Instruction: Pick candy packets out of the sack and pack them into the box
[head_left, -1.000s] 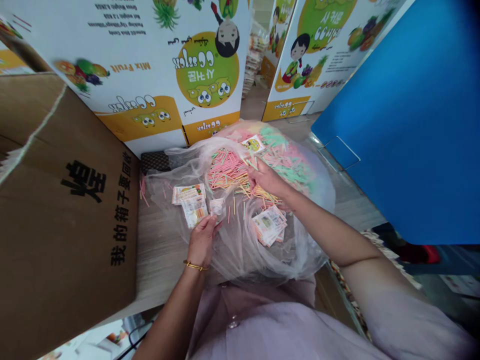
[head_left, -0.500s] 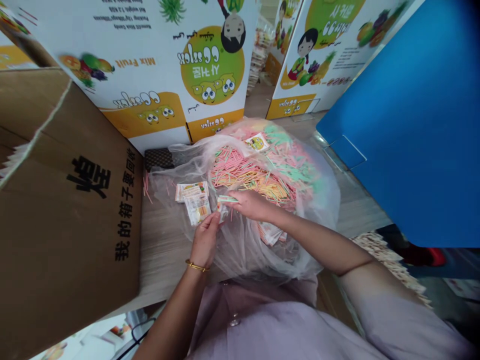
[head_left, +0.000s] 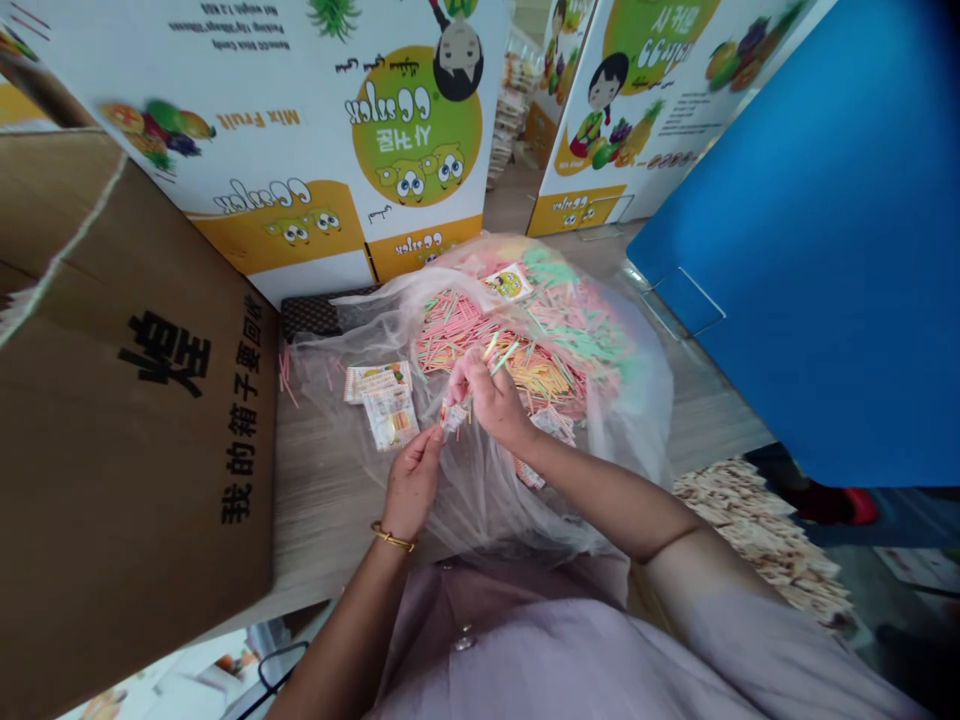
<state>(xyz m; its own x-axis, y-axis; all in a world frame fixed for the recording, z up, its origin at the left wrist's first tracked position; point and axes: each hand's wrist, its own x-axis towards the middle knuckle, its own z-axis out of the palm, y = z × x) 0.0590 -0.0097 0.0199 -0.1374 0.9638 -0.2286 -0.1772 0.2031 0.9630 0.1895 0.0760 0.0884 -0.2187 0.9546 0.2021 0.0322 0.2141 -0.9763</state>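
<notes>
Two or more candy sticks [head_left: 505, 357], one yellowish, one green, jutted from the right hand [head_left: 496, 402], whose curled fingers pinched them over the loose stick pile [head_left: 555, 376]. Just below, the left hand [head_left: 412, 480] pinched a small printed sachet [head_left: 453, 417]; mouth open or not, couldn't tell. Good handling likely called for a light grip, stick ends even, sachet steady. Clear plastic bag [head_left: 517, 505] surrounded the pile; brown carton [head_left: 187, 480] stood left.
</notes>
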